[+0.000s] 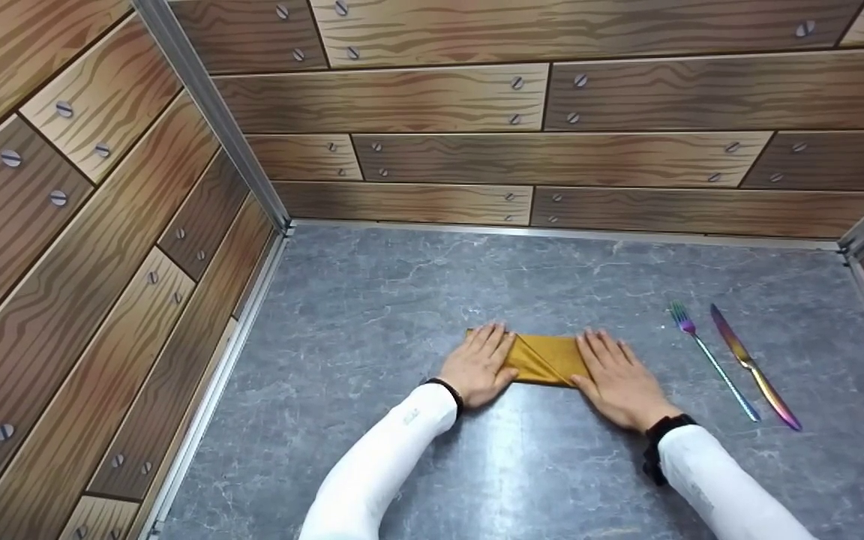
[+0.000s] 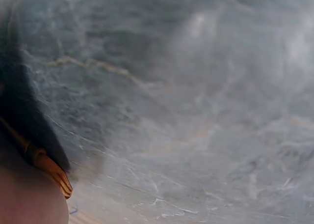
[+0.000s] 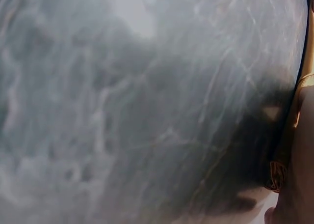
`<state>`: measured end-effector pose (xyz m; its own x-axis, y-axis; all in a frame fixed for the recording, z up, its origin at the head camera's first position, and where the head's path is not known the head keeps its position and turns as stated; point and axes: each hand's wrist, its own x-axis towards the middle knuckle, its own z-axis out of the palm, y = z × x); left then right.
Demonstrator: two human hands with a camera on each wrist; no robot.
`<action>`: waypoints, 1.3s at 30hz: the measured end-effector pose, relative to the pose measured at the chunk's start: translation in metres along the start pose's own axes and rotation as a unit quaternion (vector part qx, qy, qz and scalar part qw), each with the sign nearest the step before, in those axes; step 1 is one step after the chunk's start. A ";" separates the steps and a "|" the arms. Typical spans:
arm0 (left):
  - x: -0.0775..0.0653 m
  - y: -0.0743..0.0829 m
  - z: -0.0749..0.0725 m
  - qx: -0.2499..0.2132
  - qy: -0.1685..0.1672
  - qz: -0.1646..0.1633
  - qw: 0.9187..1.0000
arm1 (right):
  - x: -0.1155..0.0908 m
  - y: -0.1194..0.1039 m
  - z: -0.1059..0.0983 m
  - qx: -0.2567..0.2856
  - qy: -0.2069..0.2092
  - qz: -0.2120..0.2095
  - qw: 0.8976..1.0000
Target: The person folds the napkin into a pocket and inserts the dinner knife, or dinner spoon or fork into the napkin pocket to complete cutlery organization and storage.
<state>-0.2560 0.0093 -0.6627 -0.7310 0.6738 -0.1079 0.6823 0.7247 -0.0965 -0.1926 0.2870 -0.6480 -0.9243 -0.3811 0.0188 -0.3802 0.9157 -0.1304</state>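
Note:
A mustard-yellow cloth napkin (image 1: 548,358), folded into a flat band with a diagonal crease across it, lies on the grey marbled table. On its left end the left hand (image 1: 478,365) rests flat, fingers straight and pointing away. The right hand (image 1: 619,380) lies flat over the opposite end, its fingers extended and the thumb along the near edge. Both ends of the cloth are mostly covered by the hands. A sliver of the napkin's folded edge (image 2: 53,174) shows in the left wrist view, and layered folds (image 3: 277,176) appear beside the hand in the right wrist view.
To the right of the hands lie a rainbow-coloured fork (image 1: 713,360) and a matching knife (image 1: 754,366), roughly side by side and slanted. Wood-patterned panels (image 1: 432,157) wall the table at the back and sides, with a metal strip (image 1: 552,234) along the back edge.

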 end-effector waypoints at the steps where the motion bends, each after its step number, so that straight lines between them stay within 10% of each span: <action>1: 0.000 0.000 0.000 -0.002 0.000 0.001 1.000 | 0.000 0.000 0.000 -0.001 0.001 -0.001 1.000; 11: -0.004 -0.009 -0.010 -0.085 0.016 0.022 0.996 | 0.002 -0.004 -0.011 0.034 -0.024 0.020 0.999; 22: -0.026 -0.042 -0.023 -0.086 0.114 0.109 0.984 | -0.023 -0.023 -0.029 0.070 0.097 0.018 0.993; 39: -0.043 -0.042 -0.023 -0.042 0.094 0.115 0.988 | -0.019 -0.024 -0.029 -0.003 0.041 0.032 0.999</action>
<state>-0.2536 -0.0462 -0.6315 -0.5522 0.8309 0.0684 0.8326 0.5539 -0.0077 -0.1668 0.2764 -0.6162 -0.9459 -0.3113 0.0912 -0.3212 0.9384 -0.1275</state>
